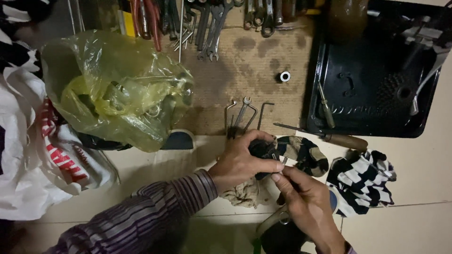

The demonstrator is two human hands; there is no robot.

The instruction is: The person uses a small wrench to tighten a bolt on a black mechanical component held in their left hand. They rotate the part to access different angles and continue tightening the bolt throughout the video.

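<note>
Left hand (240, 162) fingers wrap a small black rounded part (262, 149) — right hand (303, 200) fingers pinch a thin metal pin (284, 161) just beside it, above a crumpled beige rag (245, 193).

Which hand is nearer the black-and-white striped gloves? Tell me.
Right. The right hand lies just beside the striped gloves, to their left; the left hand is farther left.

Pale tiled floor (414, 188), brown mat (249, 66); dim light
</note>
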